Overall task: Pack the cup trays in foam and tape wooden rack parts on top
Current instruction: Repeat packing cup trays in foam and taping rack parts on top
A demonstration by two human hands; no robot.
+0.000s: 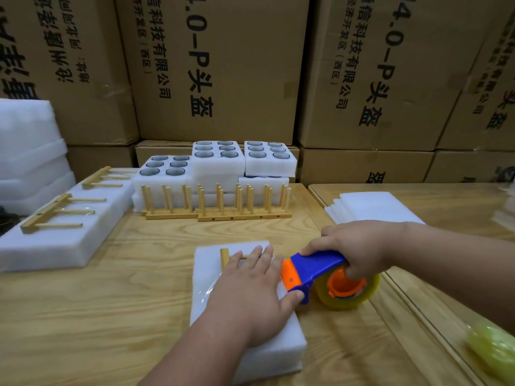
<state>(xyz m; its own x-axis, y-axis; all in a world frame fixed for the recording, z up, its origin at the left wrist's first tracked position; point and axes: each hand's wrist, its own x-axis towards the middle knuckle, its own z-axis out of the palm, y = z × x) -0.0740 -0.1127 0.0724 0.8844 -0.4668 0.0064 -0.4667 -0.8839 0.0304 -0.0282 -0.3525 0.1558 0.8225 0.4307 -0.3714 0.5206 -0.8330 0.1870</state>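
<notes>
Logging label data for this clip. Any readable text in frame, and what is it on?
"4.0-P头盔" and "信科技有限公司", "(西区)": centre cardboard box, printed sideways.
"4.0-P头盔", "有限公司", "(西区)": right cardboard box, same print.
Left box: large characters, cut off and skewed, not readable.
Far-right box: blurred, only "头盔" guessable.
Tape dispenser, foam blocks: no text.
</notes>
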